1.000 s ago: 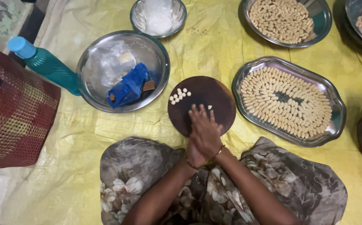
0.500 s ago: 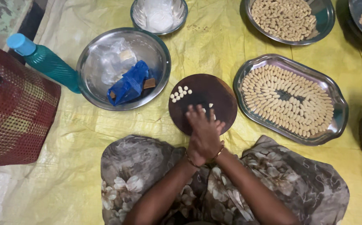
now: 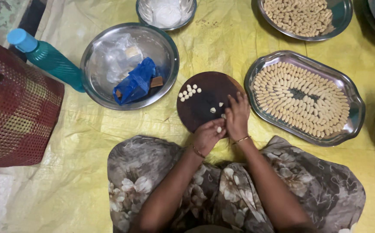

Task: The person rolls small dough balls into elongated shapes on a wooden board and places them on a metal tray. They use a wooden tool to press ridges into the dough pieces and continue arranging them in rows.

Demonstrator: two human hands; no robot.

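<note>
the yellow sheet point(image 3: 88, 129) on the floor carries everything, and the person sits at its near edge with a floral cloth point(image 3: 161, 181) over the lap. well to the left of the hands stands a red woven basket point(image 3: 14, 116), with a teal bottle point(image 3: 49, 60) lying beside it. up and left of the hands sits a steel bowl point(image 3: 166, 77) holding a blue wrapper point(image 3: 135, 84) and clear plastic, and beyond that a smaller bowl point(image 3: 143, 13) of white powder.

just right of the hands, the oval steel tray point(image 3: 356, 116) looks nearly full: shaped pieces point(image 3: 299, 97) lie in tidy rows around a small bare patch in the middle. farther up right, a round tray point(image 3: 340, 17) is also heaped with finished pieces, so most of the work seems done.

right under the hands lies the dark round board point(image 3: 200, 92). on its far left part a cluster of small dough bits point(image 3: 188, 91) waits, and a couple more lie loose just ahead of the fingers; those appear to be what is left.

the right hand point(image 3: 238, 116) rests flat on the board's near right part, its grip spread, holding nothing that i can see. the left hand point(image 3: 208, 134), at the board's near edge, has its grip pinched closed on one pale dough piece point(image 3: 219, 129), touching the right hand.
</note>
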